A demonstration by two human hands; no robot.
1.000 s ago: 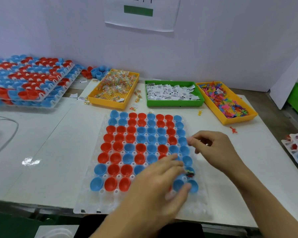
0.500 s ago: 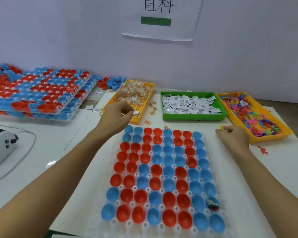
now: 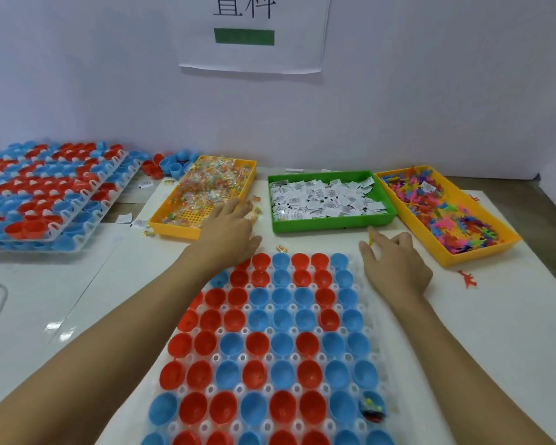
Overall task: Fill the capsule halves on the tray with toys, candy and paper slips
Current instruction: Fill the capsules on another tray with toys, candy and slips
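Note:
A clear tray (image 3: 378, 322) in front of me holds rows of red and blue capsule halves (image 3: 283, 345). One blue half (image 3: 372, 409) near the right front has small items inside. My left hand (image 3: 228, 234) reaches with straight fingers over the near edge of the yellow candy bin (image 3: 174, 224). My right hand (image 3: 395, 264) hovers by the tray's far right corner and pinches a small yellow toy (image 3: 370, 239). The green bin (image 3: 331, 224) holds paper slips. A yellow bin (image 3: 446, 255) at right holds coloured plastic toys.
Stacked trays of red and blue capsules (image 3: 45, 194) lie at the left. Loose capsule halves (image 3: 170, 165) sit behind the candy bin. A red toy (image 3: 467, 279) and stray candies (image 3: 281, 248) lie on the white table. A paper sign (image 3: 254, 33) hangs on the wall.
My left hand has moved right and forward from the tray's far left corner to the candy bin's near edge. My right hand stayed near the far right corner, now holding a yellow toy up.

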